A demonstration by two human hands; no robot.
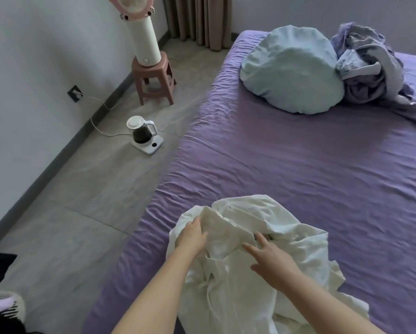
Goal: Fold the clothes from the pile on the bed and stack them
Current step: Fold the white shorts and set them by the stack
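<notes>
White garment (262,249), soft and light, at 6 o'clock on the bed (298,165): left hand (192,237) grips a fold, right hand (269,259) spread flat; best taken at seams.

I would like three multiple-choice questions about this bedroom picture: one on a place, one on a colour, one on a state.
1. Where does the kettle stand?
A. on the floor
B. on the stool
C. on the bed

2. What colour is the bed sheet?
A. green
B. purple
C. red

3. How is the white garment now?
A. folded flat
B. hung up
C. crumpled

Answers:
1 A, it stands on the floor tiles beside the bed.
2 B, the sheet is purple all over.
3 C, it lies bunched under the left hand and right hand.
</notes>
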